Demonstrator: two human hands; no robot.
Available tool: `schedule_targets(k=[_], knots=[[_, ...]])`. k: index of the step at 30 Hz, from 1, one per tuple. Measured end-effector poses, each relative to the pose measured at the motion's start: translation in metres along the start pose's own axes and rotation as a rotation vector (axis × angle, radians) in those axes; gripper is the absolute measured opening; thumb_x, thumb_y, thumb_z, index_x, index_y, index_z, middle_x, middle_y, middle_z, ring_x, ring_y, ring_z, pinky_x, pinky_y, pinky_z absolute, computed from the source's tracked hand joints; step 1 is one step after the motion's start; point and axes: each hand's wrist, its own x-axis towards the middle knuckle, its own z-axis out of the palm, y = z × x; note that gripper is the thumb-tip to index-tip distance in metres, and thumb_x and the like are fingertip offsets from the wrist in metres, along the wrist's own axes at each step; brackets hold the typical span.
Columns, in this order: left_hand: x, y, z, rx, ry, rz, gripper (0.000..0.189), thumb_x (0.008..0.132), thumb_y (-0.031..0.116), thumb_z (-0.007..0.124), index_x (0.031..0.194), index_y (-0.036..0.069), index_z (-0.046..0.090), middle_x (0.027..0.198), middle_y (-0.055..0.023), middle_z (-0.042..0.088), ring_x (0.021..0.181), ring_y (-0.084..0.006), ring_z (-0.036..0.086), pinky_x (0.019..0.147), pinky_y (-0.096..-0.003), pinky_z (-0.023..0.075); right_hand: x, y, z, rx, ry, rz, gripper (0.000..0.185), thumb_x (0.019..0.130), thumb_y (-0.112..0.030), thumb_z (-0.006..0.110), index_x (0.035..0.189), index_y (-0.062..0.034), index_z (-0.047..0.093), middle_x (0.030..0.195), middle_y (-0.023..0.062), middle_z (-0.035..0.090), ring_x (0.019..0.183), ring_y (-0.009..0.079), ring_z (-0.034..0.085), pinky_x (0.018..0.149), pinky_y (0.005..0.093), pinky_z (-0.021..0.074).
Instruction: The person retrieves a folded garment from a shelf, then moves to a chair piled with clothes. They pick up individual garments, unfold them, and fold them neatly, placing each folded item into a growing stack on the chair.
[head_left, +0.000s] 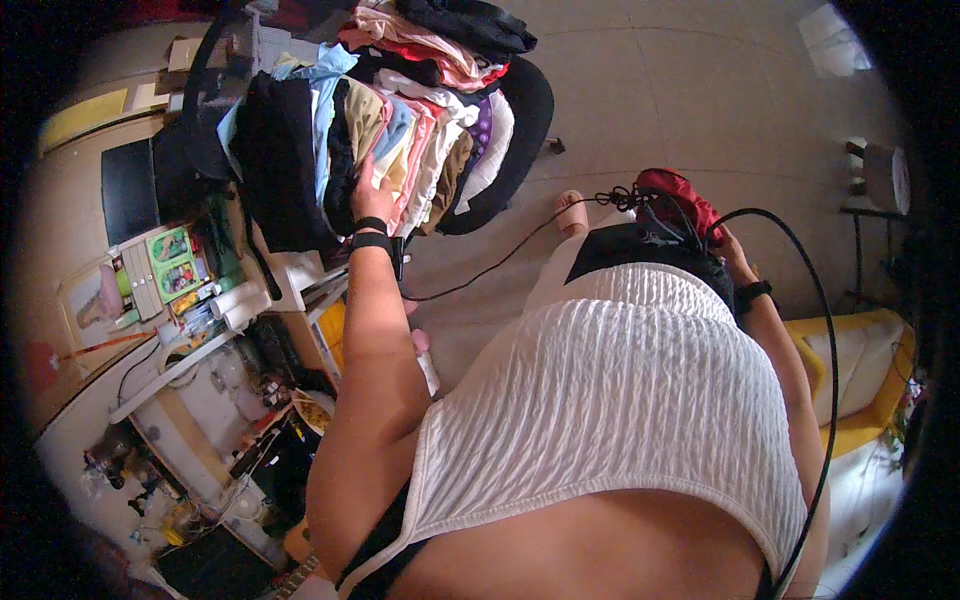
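Observation:
My left hand (373, 196) rests against a row of folded clothes (397, 142), its thumb and one finger at the tan and yellow pieces. Its other fingers are hidden, so its grip is unclear. The clothes are piled on a black chair (536, 112). Black trousers or similar dark cloth (274, 150) lie at the row's left end; a white piece and a purple dotted one (484, 127) lie at its right. At my right side, my right hand (733, 255) holds a crumpled red fabric item (679, 199). A black cable (622, 196) bunches beside it.
Left of me stands a cluttered desk (135, 367) with a dark screen (129, 191), paper rolls (240, 304) and a green box (172, 262). The cable crosses low ahead of me. A yellow-framed sofa (855, 375) and a small stand (874, 210) are on the right.

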Motion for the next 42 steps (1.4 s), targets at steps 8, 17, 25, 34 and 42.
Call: schedule_targets(k=[8,17,25,34,42], knots=[[0.028,0.014,-0.011,0.261,0.057,0.018,0.03,0.078,0.013,0.055,0.108,0.013,0.06,0.107,-0.0142,0.057,0.101,-0.0306,0.053,0.087,-0.0378,0.0421,0.001,0.014,-0.002,0.178,0.07,0.071,0.069,0.072,0.011,0.06,0.133,-0.002,0.03,0.13,0.0121,0.045,0.116,0.0216,0.046,0.098,0.0313,0.0362],[0.05,0.015,0.013,0.479,0.162,-0.065,0.022,0.077,0.018,0.062,0.098,0.011,0.058,0.116,-0.012,0.05,0.102,-0.0308,0.053,0.081,-0.0412,0.0446,0.01,0.046,-0.016,0.022,0.022,-0.052,0.066,0.072,0.007,0.062,0.131,-0.0035,0.034,0.125,0.0112,0.05,0.113,0.0211,0.049,0.094,0.0299,0.0389],[0.06,0.009,-0.014,0.347,0.218,0.026,0.016,0.078,0.019,0.06,0.077,0.004,0.056,0.092,-0.0164,0.059,0.087,-0.0358,0.055,0.074,-0.0436,0.0439,-0.006,-0.084,0.033,-0.341,0.081,-0.071,0.06,0.074,0.005,0.058,0.13,-0.0064,0.038,0.119,0.0092,0.054,0.107,0.0172,0.051,0.091,0.0286,0.0394],[0.066,0.019,-0.043,0.158,0.473,0.44,0.009,0.074,0.012,0.063,0.073,0.004,0.057,0.106,-0.0116,0.057,0.101,-0.0314,0.05,0.089,-0.0414,0.0372,0.098,-0.283,0.227,-0.676,-0.458,-0.743,0.036,0.082,-0.011,0.05,0.118,-0.0121,0.053,0.107,0.0111,0.061,0.098,0.0219,0.058,0.088,0.0338,0.0433],[0.051,0.035,-0.073,0.388,0.163,0.409,0.017,0.073,0.013,0.062,0.089,0.006,0.06,0.12,-0.0127,0.047,0.106,-0.0338,0.045,0.087,-0.0412,0.0407,0.162,-0.296,0.437,-0.619,-0.503,-0.621,0.034,0.085,-0.037,0.049,0.107,-0.0123,0.06,0.101,0.0165,0.062,0.094,0.0312,0.059,0.084,0.0378,0.0451]])
